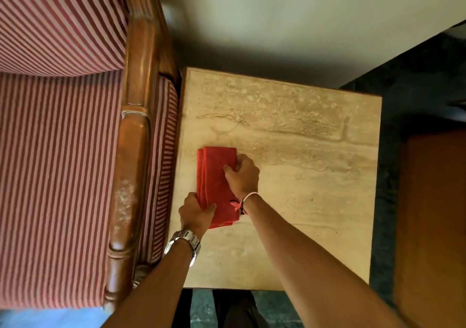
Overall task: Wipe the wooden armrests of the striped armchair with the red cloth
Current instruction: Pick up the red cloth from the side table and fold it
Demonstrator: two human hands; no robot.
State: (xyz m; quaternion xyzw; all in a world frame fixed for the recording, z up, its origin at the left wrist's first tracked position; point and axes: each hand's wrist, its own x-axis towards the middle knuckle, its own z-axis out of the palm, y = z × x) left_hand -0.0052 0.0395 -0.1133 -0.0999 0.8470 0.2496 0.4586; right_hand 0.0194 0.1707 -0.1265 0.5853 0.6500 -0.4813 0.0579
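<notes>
red cloth (216, 183) folded on table (302, 151), left hand (195, 211) gripping near end; right hand (243, 173) pinching far edge

Domestic living room: striped armchair (58, 151) with wooden armrest (133, 151) beside a stone-topped side table (302, 138).
</notes>
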